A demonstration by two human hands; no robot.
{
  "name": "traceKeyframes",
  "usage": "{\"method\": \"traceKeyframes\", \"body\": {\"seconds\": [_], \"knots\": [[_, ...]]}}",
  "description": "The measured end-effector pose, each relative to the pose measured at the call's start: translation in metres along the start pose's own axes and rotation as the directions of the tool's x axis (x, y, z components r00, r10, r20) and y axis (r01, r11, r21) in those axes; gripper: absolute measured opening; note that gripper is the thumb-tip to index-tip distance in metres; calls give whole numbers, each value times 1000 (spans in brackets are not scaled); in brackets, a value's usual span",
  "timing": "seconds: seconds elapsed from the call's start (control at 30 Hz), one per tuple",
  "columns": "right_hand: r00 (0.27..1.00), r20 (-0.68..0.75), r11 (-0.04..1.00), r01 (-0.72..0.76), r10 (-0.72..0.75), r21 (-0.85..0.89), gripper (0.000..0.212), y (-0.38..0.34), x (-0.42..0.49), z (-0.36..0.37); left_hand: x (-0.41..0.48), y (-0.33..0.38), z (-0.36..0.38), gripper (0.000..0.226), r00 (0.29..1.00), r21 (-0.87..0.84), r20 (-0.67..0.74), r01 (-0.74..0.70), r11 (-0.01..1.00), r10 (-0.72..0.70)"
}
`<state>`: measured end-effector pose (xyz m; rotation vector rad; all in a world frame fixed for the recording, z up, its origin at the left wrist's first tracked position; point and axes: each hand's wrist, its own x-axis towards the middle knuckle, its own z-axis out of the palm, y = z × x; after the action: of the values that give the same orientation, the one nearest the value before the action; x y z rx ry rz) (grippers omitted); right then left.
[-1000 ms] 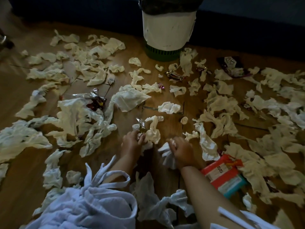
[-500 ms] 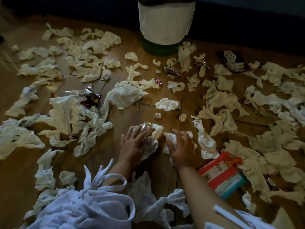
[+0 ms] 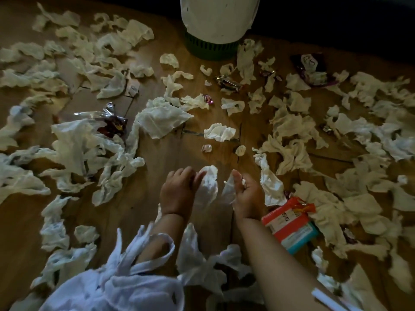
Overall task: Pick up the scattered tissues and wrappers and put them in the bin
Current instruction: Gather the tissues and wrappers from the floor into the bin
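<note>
Crumpled white tissues lie all over the wooden floor (image 3: 170,158). My left hand (image 3: 178,190) grips a bunched tissue wad (image 3: 210,182) just above the floor at centre. My right hand (image 3: 248,195), palm turned inward, holds another crumpled tissue (image 3: 229,187) beside it. The white bin (image 3: 219,16) with a green base (image 3: 208,48) stands at the top centre, well beyond both hands. A silver and red wrapper (image 3: 112,124) lies to the left, a small pink wrapper (image 3: 208,99) in the middle, and a gold wrapper (image 3: 226,82) near the bin.
A red and teal packet (image 3: 289,223) lies by my right wrist. A dark purple packet (image 3: 311,66) sits right of the bin. White cloth (image 3: 116,286) covers my lap at the bottom. A dark wall runs behind the bin.
Both hands have lifted off the floor with tissues gathered in them and turned toward each other. The view has tilted down, so the bin's top is cut off.
</note>
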<state>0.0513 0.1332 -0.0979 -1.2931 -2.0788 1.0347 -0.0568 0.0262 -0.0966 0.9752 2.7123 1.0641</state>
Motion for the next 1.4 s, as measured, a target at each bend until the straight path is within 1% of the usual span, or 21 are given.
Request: {"method": "traceKeyframes", "body": {"seconds": [0.07, 0.1, 0.13, 0.2, 0.27, 0.37, 0.4, 0.47, 0.57, 0.6, 0.7, 0.73, 0.83, 0.87, 0.93, 1.0, 1.07, 1.13, 1.2, 1.33, 1.4], "knots": [[985, -26, 981, -170, 173, 98, 35, -21, -9, -15, 0, 21, -23, 44, 996, -138, 10, 94, 986, -94], [965, -46, 958, -249, 258, 139, 42, -33, -12, -24, 0, 32, -36, 40, 988, -209, 19, 152, 966, -151], [945, -56, 934, -309, 323, 178, 49, -47, -16, -35, 0, 44, -53, 37, 979, -269, 30, 204, 941, -203], [922, -38, 899, -365, 385, 243, 53, -81, -22, -58, -3, 68, -89, 37, 960, -347, 56, 278, 896, -276], [909, -3, 874, -400, 417, 278, 50, -122, -28, -84, -7, 93, -130, 38, 938, -364, 93, 343, 866, -333], [881, 17, 820, -448, 473, 357, 25, -199, -33, -127, 1, 132, -202, 38, 918, -377, 102, 391, 840, -382], [875, 21, 811, -457, 484, 366, 20, -228, -33, -140, 8, 145, -229, 39, 915, -388, 103, 398, 831, -390], [880, 40, 815, -454, 473, 361, 22, -287, -36, -165, 22, 175, -287, 37, 914, -409, 125, 403, 819, -387], [897, 75, 839, -434, 435, 327, 39, -385, -45, -206, 37, 226, -383, 35, 911, -423, 133, 408, 809, -390], [899, 78, 839, -431, 431, 333, 39, -416, -49, -221, 40, 243, -416, 34, 911, -413, 139, 410, 813, -389], [882, 108, 792, -462, 459, 399, 41, -501, -52, -263, 57, 282, -495, 31, 919, -399, 150, 393, 829, -364], [873, 120, 772, -477, 474, 421, 40, -524, -52, -274, 65, 292, -517, 33, 924, -390, 149, 382, 838, -352], [870, 147, 733, -479, 471, 483, 26, -571, -43, -297, 93, 316, -559, 38, 946, -339, 143, 324, 883, -292], [871, 166, 729, -481, 463, 487, 25, -580, -39, -301, 102, 323, -568, 40, 954, -329, 140, 299, 896, -267], [877, 186, 748, -477, 444, 461, 32, -590, -27, -303, 122, 331, -573, 42, 964, -308, 154, 255, 916, -216], [873, 206, 759, -486, 442, 434, 32, -590, -8, -301, 146, 336, -570, 41, 966, -289, 191, 226, 930, -175], [879, 215, 771, -477, 426, 423, 28, -589, 19, -297, 176, 339, -557, 40, 965, -269, 228, 188, 945, -127], [881, 233, 780, -474, 413, 408, 37, -585, 53, -291, 210, 340, -537, 40, 965, -245, 235, 173, 954, -115], [872, 256, 775, -488, 417, 400, 48, -581, 92, -287, 244, 345, -516, 39, 963, -231, 232, 189, 954, -135], [837, 331, 730, -543, 435, 415, 38, -575, 184, -288, 314, 362, -469, 40, 946, -188, 246, 260, 947, -211], [825, 344, 720, -561, 448, 407, 35, -574, 227, -293, 347, 371, -448, 40, 931, -204, 265, 310, 929, -252]]}}
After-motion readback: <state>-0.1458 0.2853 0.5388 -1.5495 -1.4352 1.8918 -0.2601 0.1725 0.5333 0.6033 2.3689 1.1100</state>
